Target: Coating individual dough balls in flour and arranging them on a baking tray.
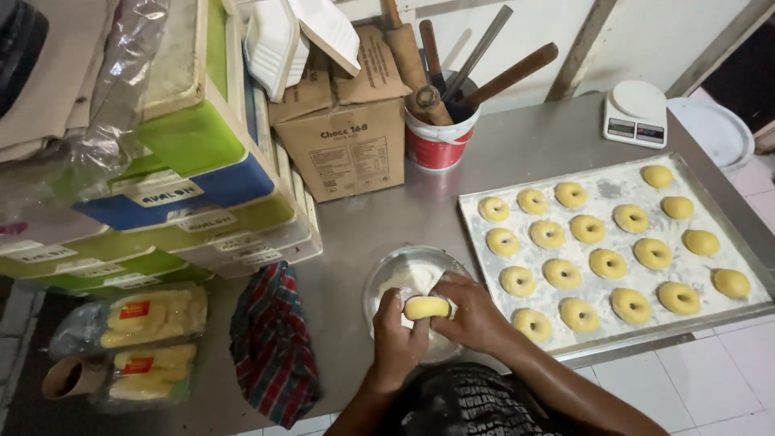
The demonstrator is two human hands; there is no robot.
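Both hands meet over the glass bowl of flour [395, 278] — left hand [397, 337] and right hand [471, 313] pinch one yellow dough piece [426, 308] between fingertips. Floured tray [517, 190] of dough rings [563, 274] just right — metal table [525, 145] beneath.

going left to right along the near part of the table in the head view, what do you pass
Bagged yellow sticks → checked cloth → left hand → yellow dough piece, held by both hands over the glass flour bowl → right hand → floured tray of ring-shaped dough.
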